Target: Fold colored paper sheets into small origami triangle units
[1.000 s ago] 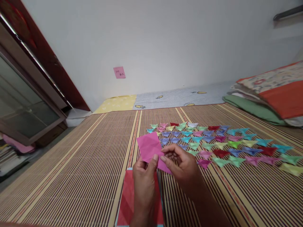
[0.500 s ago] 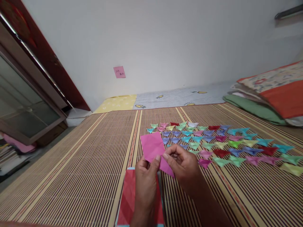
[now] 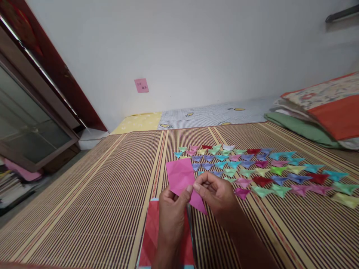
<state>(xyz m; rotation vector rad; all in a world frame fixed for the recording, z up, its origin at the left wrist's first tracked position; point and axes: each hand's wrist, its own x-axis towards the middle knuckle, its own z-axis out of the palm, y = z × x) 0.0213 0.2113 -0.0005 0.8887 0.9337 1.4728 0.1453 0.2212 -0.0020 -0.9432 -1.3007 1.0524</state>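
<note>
A pink sheet of paper [image 3: 180,175], partly folded, is held up above the mat, with a pointed flap hanging toward its lower right. My left hand [image 3: 174,207] pinches its lower edge, thumb on the near face and fingers behind. At the sheet's right edge my right hand [image 3: 214,192] is closed, its thumb and forefinger pinching the paper. Beneath my left forearm lies a stack of red paper [image 3: 150,231] with light blue edges. Folded paper pieces in many colours, such as a dark red one [image 3: 262,181], stand in rows to the right.
A striped woven mat [image 3: 112,194] covers the bed. Folded bedding [image 3: 333,116] is piled at the right. Checked cloth [image 3: 207,114] runs along the wall, where a pink note [image 3: 141,85] is stuck. A glass-doored cabinet [image 3: 30,119] stands at the left.
The pink paper has dipped and tilted very slightly, with its lower flap a little lower. Both hands keep their pinch in nearly the same place.
</note>
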